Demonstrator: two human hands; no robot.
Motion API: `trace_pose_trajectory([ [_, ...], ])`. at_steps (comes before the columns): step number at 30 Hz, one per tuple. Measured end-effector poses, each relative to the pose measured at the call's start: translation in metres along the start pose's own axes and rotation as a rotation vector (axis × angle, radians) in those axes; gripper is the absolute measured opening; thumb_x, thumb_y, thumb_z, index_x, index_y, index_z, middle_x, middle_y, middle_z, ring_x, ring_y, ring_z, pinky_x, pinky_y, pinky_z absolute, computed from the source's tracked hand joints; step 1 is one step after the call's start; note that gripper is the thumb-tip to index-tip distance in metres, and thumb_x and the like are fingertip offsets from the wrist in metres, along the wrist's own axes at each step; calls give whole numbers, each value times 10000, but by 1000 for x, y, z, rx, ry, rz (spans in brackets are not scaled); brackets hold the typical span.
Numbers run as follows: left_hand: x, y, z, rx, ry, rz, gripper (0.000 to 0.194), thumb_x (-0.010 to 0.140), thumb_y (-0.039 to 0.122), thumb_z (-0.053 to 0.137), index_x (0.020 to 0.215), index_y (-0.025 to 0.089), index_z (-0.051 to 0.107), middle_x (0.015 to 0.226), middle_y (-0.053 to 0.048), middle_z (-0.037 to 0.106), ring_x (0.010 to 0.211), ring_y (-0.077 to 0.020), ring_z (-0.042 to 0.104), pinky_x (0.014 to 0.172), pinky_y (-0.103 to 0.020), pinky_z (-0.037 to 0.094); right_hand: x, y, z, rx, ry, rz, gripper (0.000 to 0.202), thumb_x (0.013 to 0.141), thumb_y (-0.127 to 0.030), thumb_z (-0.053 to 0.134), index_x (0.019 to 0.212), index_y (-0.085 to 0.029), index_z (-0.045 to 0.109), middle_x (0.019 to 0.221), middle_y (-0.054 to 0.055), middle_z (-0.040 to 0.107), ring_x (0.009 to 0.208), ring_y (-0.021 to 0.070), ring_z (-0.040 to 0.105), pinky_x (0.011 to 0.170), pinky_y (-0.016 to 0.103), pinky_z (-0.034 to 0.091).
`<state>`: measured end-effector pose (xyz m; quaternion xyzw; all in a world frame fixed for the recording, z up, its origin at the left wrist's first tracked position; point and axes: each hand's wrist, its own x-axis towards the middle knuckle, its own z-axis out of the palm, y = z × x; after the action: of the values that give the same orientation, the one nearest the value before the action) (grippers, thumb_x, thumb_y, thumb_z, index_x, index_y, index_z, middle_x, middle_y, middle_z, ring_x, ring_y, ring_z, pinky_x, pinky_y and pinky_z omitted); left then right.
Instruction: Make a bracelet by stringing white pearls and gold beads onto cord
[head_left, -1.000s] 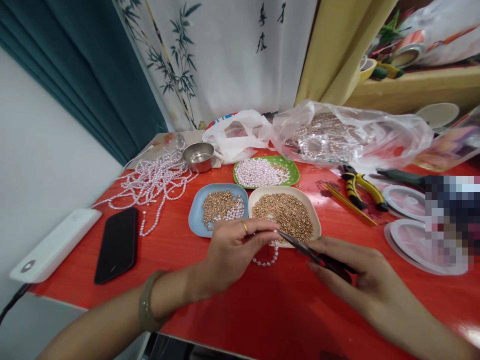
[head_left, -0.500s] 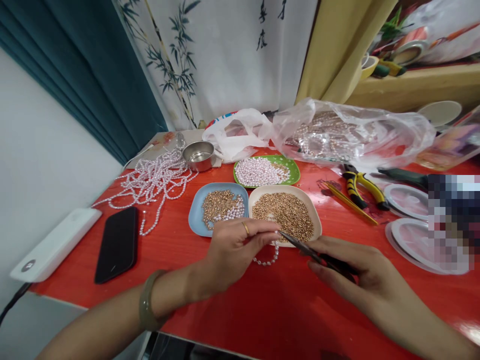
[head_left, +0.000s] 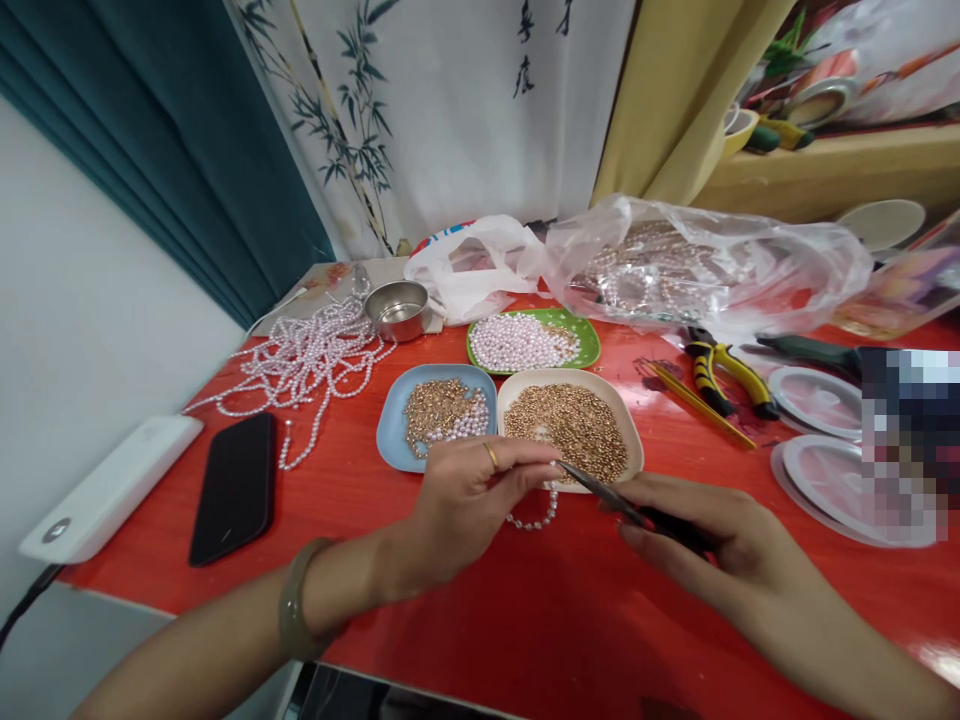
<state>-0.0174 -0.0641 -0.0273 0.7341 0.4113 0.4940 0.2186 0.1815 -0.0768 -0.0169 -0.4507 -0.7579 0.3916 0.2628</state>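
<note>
Pinched between the thumb and forefinger of my left hand [head_left: 476, 500] is the end of a short bead strand [head_left: 536, 522], which hangs in a loop below the fingertips. My right hand [head_left: 712, 550] is closed around dark pliers [head_left: 611, 498], whose narrow tips meet the strand at the left fingertips. Just behind the hands lie a cream dish [head_left: 634, 435] of gold beads and a blue dish [head_left: 391, 425] of gold and pearly beads. The left fingers partly cover both dishes' front edges. Whether the plier jaws grip a bead is too small to tell.
Behind sit a green dish [head_left: 591, 340] of pale beads, a metal bowl [head_left: 397, 310] and a plastic bag [head_left: 810, 265]. Pearl strands [head_left: 322, 350] and a phone [head_left: 234, 490] lie left. Yellow-black pliers [head_left: 727, 375], yellow tweezers [head_left: 701, 403] and clear spools [head_left: 817, 480] lie right.
</note>
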Motion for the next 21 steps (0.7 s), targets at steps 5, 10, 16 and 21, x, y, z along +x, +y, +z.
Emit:
trace_pose_trajectory([
  [5, -1, 0, 0, -23, -20, -73, 85, 747, 162, 623, 798, 193, 685, 744, -13, 726, 627, -121, 663, 614, -213, 539, 0, -3, -1, 39, -3, 25, 297, 789, -227, 480, 1022, -233, 666, 708, 16, 663, 613, 160, 586, 520, 249, 479],
  [10, 0, 1, 0, -23, -26, -79, 89, 748, 157, 621, 797, 198, 683, 752, -11, 726, 634, -124, 664, 622, -221, 541, -1, -1, -2, 31, 0, 29, 300, 786, -227, 477, 1018, -240, 666, 646, 11, 638, 634, 181, 595, 484, 249, 459],
  [16, -1, 0, 0, -15, -9, -51, 77, 734, 150, 636, 790, 178, 682, 719, -13, 724, 619, -118, 660, 603, -201, 532, -1, -1, -2, 60, -23, 58, 244, 795, -270, 480, 916, -241, 690, 592, 7, 597, 638, 187, 589, 473, 252, 451],
  [21, -2, -1, 1, -29, -21, -66, 72, 745, 155, 625, 788, 176, 678, 725, -17, 724, 638, -118, 660, 616, -205, 528, 0, 0, -2, 57, -37, 39, 240, 804, -264, 476, 911, -234, 688, 620, 6, 605, 626, 171, 581, 505, 254, 459],
])
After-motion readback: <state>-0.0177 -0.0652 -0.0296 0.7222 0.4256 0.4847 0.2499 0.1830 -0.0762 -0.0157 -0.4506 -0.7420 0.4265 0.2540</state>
